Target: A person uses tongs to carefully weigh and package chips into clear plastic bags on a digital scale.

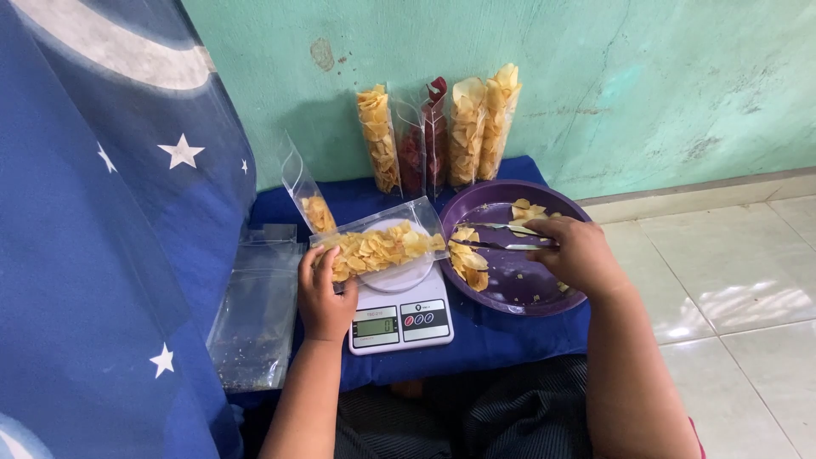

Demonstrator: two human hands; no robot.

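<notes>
The left hand (323, 297) grips the near end of a clear plastic bag of yellow chips (378, 248), holding it flat across the round pan of a small white digital kitchen scale (399, 319). The right hand (578, 255) is closed around metal tongs (501, 236), whose tips reach left over the chips left in a purple bowl (518, 293), just right of the scale. The bag looks about half full, so filling seems underway; a modest pile remains in the bowl. Far against the green wall (637, 85), four filled bags (438, 132) stand upright, three yellow and one dark red, apparently finished. A nearly empty open bag (308, 197) leans far left of the scale. A stack of empty clear bags (255, 314) lies at near left. All rest on a blue cloth (484, 340) beside the tiled floor (739, 280)
</notes>
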